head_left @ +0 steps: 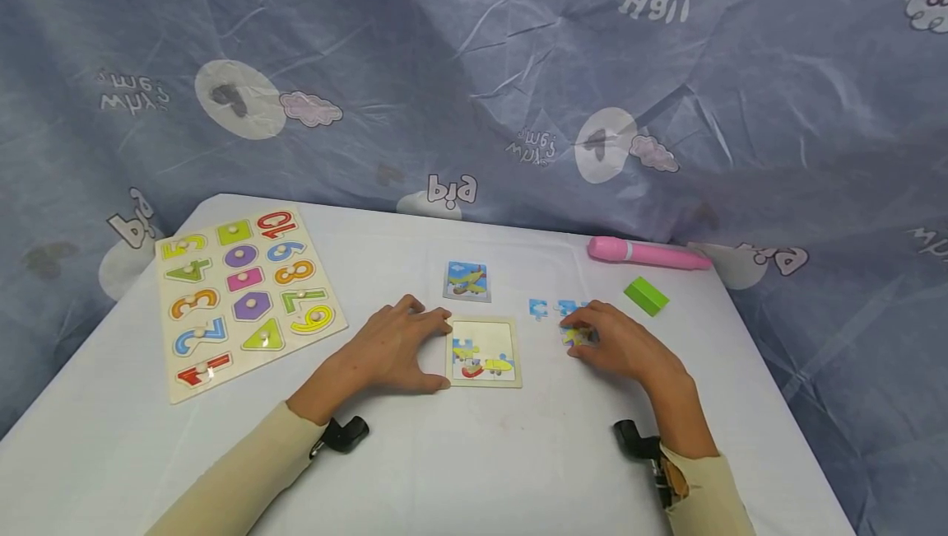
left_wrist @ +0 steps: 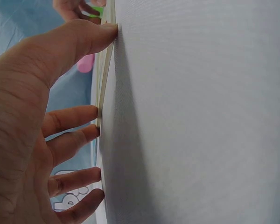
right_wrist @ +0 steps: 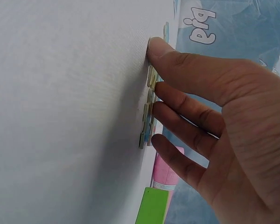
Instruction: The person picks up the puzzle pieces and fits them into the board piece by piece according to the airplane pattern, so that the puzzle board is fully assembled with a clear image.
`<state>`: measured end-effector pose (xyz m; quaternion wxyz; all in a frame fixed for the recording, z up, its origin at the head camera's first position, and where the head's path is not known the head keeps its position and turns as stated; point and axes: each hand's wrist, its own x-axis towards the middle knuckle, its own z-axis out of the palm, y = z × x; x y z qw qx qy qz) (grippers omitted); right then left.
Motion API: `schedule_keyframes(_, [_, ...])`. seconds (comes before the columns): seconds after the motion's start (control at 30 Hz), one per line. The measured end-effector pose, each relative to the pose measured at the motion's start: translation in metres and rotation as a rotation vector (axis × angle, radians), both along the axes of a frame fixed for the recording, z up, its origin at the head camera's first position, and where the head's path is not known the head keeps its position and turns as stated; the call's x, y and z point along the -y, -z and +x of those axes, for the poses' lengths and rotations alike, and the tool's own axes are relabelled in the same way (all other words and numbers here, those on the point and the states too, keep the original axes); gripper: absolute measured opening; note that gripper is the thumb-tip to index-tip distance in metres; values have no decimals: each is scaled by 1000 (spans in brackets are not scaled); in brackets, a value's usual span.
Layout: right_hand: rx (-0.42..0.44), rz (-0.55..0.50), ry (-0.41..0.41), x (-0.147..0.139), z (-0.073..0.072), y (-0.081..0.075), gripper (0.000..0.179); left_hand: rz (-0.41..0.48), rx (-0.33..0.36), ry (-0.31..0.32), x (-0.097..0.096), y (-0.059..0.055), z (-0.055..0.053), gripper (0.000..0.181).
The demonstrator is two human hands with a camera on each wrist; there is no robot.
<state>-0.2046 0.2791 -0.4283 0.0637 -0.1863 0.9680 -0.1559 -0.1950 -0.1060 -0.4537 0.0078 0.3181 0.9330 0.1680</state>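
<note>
A square wooden puzzle tray (head_left: 518,355) lies in the middle of the table, with several joined pieces (head_left: 489,365) along its lower part and left side. My left hand (head_left: 392,347) is spread beside it, thumb and forefinger touching its left edge. In the left wrist view, the thumb (left_wrist: 91,38) and fingertips meet the thin tray edge. To the tray's right, my right hand (head_left: 622,342) hovers low over loose jigsaw pieces (head_left: 574,336), partly hiding them. Its thumb and fingers are apart around those pieces (right_wrist: 146,123); no firm pinch shows.
A small airplane picture (head_left: 467,281) lies just behind the tray. A wooden number-and-shape board (head_left: 255,301) takes up the left side. Toward the back right are a green block (head_left: 647,295) and a pink pen-shaped object (head_left: 652,254). A patterned curtain (head_left: 474,91) hangs behind the table.
</note>
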Motion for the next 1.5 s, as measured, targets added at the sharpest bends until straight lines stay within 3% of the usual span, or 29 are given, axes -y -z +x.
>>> schedule_keyframes(0.77, [2,32,32,12,1,3,42,2,-1,3,0,-1,1,75])
schedule_keyframes(1.5, [-31,21,-28,31,5,4,40,-11,2,-4,0,2,-1,76])
